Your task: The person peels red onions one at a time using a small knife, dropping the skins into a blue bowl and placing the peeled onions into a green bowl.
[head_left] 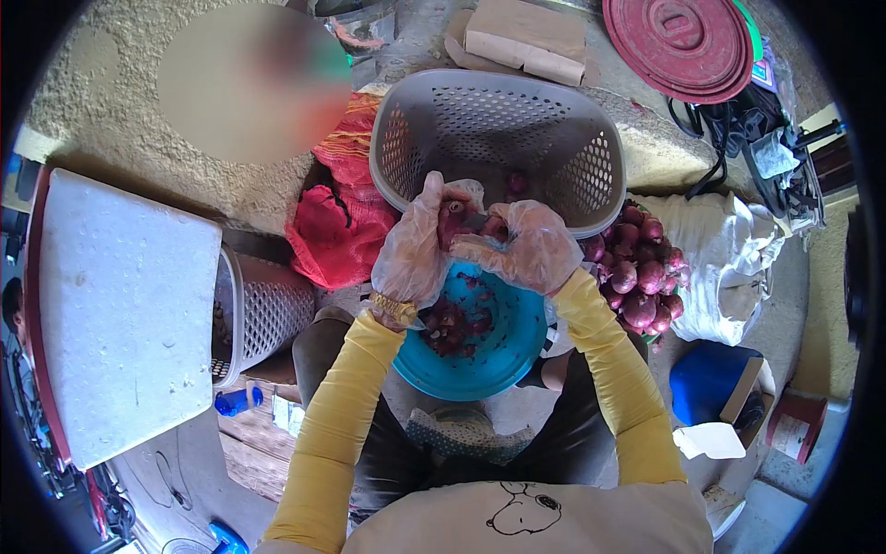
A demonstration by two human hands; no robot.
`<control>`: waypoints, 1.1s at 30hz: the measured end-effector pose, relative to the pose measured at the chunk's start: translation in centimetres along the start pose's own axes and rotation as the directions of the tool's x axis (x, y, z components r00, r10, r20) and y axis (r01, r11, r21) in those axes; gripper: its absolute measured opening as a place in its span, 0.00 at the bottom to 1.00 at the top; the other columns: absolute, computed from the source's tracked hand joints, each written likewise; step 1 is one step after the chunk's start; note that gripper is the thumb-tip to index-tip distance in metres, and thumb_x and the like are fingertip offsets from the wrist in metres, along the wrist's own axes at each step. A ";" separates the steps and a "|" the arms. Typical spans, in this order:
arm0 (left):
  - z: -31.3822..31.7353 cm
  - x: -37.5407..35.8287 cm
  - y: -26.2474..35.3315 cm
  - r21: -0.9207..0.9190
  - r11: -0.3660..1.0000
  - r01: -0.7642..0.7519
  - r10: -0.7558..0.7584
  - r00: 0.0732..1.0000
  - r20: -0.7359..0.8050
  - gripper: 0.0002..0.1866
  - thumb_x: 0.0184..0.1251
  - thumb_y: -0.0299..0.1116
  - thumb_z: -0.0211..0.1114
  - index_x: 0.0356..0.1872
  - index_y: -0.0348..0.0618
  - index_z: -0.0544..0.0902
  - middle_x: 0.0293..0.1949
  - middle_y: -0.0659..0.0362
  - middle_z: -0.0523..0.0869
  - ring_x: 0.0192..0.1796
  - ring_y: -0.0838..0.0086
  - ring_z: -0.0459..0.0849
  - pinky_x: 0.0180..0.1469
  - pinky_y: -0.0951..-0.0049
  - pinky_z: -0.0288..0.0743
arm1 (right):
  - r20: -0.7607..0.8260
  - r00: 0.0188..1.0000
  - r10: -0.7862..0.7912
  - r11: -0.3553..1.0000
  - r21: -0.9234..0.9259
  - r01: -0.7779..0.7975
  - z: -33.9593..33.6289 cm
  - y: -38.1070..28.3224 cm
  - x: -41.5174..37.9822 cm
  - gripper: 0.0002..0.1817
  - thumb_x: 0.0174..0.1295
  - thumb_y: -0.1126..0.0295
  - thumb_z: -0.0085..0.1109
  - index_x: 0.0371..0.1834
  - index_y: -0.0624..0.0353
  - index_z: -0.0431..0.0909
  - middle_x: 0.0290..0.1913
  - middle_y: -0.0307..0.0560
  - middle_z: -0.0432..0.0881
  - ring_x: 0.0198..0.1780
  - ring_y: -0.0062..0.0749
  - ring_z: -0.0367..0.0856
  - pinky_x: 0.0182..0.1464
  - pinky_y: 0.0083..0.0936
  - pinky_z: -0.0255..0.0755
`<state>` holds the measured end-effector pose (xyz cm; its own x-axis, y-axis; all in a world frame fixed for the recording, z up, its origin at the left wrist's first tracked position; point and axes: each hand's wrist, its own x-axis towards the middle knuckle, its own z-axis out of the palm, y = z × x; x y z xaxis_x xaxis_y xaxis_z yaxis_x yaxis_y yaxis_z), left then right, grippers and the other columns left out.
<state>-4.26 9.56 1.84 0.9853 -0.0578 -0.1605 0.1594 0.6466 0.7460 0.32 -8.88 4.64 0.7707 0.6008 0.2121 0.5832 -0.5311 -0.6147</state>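
My left hand [415,251], in a clear plastic glove, is closed around a red onion [454,220]. Close beside it, my right hand [533,247], gloved the same way, is closed on a small knife whose short dark blade [475,222] lies against the onion; its handle is hidden in my fingers. Both hands are above a blue basin [517,346] with onion skins [452,328] in it. Just beyond them stands a grey perforated basket [498,88] with a few red onions [517,183] at its bottom.
A heap of red onions [643,272] lies at the right beside a white sack [729,249]. At the left are a red mesh sack [341,235], another perforated basket [277,300] and a white board [129,314]. A blue container [706,379] sits at the lower right.
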 end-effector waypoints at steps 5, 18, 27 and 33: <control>-0.4 0.0 -0.7 0.484 0.866 -0.125 0.173 0.983 -0.056 0.29 0.86 0.56 0.48 0.52 0.36 0.81 0.51 0.54 0.83 0.52 0.69 0.84 0.56 0.71 0.82 | 0.096 0.988 0.120 0.993 -0.019 -0.119 -0.9 -0.7 0.1 0.36 0.55 0.31 0.71 0.37 0.59 0.86 0.35 0.58 0.87 0.43 0.56 0.86 0.47 0.46 0.79; 0.3 -0.3 0.1 0.167 0.984 -0.054 0.051 0.998 0.020 0.30 0.84 0.59 0.51 0.54 0.36 0.82 0.46 0.55 0.84 0.52 0.71 0.84 0.58 0.70 0.79 | 0.114 0.992 0.054 0.996 0.060 -0.061 -0.3 0.1 0.1 0.36 0.64 0.31 0.62 0.36 0.60 0.88 0.26 0.55 0.84 0.36 0.56 0.85 0.43 0.47 0.77; 0.2 0.0 0.0 -0.078 0.995 0.056 -0.058 0.998 -0.026 0.30 0.85 0.58 0.50 0.53 0.35 0.81 0.46 0.54 0.84 0.50 0.67 0.85 0.57 0.66 0.81 | 0.013 0.987 -0.157 0.984 -0.085 0.158 1.0 0.9 -0.6 0.28 0.64 0.40 0.68 0.33 0.60 0.88 0.21 0.54 0.80 0.27 0.55 0.80 0.32 0.46 0.72; -0.9 -0.1 0.6 -0.074 0.996 0.054 -0.063 0.990 -0.129 0.30 0.83 0.59 0.53 0.52 0.37 0.81 0.47 0.52 0.85 0.51 0.64 0.86 0.52 0.58 0.86 | 0.187 0.952 -0.243 0.960 -0.092 0.263 0.5 0.7 -1.1 0.30 0.61 0.33 0.67 0.32 0.53 0.88 0.21 0.52 0.80 0.26 0.54 0.81 0.31 0.47 0.73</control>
<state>-4.30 10.68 1.74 0.9572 -0.0003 -0.2894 0.2076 0.6971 0.6862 -0.26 -9.66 3.56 0.5438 0.8126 0.2097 0.7866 -0.4065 -0.4647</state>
